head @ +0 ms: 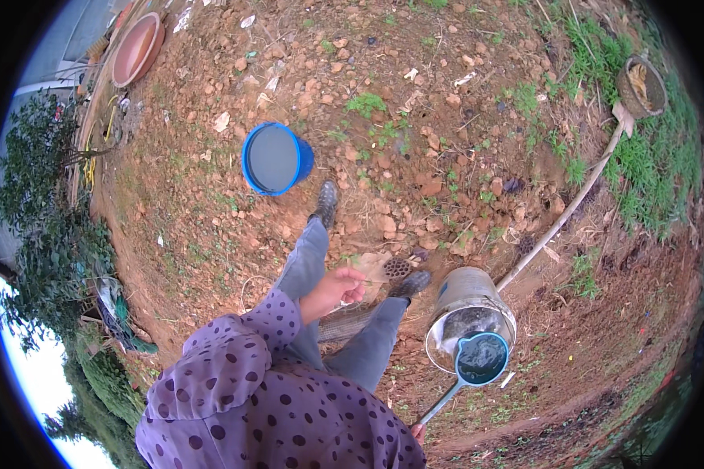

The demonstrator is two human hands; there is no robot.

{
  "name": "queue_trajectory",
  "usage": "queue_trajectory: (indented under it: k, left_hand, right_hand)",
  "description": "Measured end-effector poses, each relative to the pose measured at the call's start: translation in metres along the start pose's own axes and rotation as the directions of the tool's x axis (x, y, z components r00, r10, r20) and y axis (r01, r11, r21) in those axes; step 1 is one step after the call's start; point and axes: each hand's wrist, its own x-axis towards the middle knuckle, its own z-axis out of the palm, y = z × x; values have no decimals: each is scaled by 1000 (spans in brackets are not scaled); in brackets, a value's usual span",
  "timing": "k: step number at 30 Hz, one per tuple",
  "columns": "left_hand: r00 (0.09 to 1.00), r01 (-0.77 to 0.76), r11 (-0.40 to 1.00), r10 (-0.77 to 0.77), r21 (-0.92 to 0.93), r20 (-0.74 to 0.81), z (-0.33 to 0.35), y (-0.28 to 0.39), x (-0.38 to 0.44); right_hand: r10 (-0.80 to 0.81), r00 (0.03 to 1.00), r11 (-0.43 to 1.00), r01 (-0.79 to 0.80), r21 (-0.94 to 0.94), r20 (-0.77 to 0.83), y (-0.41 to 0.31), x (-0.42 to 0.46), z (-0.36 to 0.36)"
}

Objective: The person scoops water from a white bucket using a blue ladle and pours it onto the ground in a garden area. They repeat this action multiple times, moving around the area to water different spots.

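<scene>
My right hand (418,432), mostly hidden by my spotted jacket, grips the handle of a teal plastic dipper (482,359). Dark liquid lies in the dipper's bowl, which is over the mouth of a dirty whitish plastic bucket (466,287). Above my left thigh is my left hand (341,287), thumb and fingertips brought together. A thin greenish strand shows at the fingertips, too small to tell whether it is held. Beyond my left boot (327,202) stands a blue bucket (274,158) filled with greyish liquid.
A long wooden pole (569,217) runs from behind the whitish bucket to a round container (640,88) in the grass. Near my right boot (410,284) lies a dark perforated disc (397,268). Reddish basins (138,50) and leafy shrubs (41,176) line the left. Clods cover the soil.
</scene>
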Motion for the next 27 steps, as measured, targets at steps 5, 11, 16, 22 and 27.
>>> queue_trajectory:
  k: [5, 11, 16, 22, 27]
  left_hand:
    - [999, 21, 995, -23, -99, -26, -30, 1, -16]
    - [990, -78, 967, 47, -242, -132, -83, 26, -26]
    - [964, -175, 927, 93, -332, -250, -136, 51, -37]
    - [932, -180, 893, 21, -412, -362, -181, 61, -40]
    - [924, -181, 829, -40, -529, -380, -201, 48, -34]
  right_hand:
    - [-205, 966, 974, 217, -60, 158, -24, 36, 25]
    - [-101, 879, 956, 215, -198, 466, -66, 136, 149]
    - [-56, 846, 887, 286, -362, 530, -102, 190, 279]
    - [-228, 774, 421, 626, -656, 591, -103, 256, 335]
    - [-111, 837, 400, 532, -747, 536, -144, 226, 357]
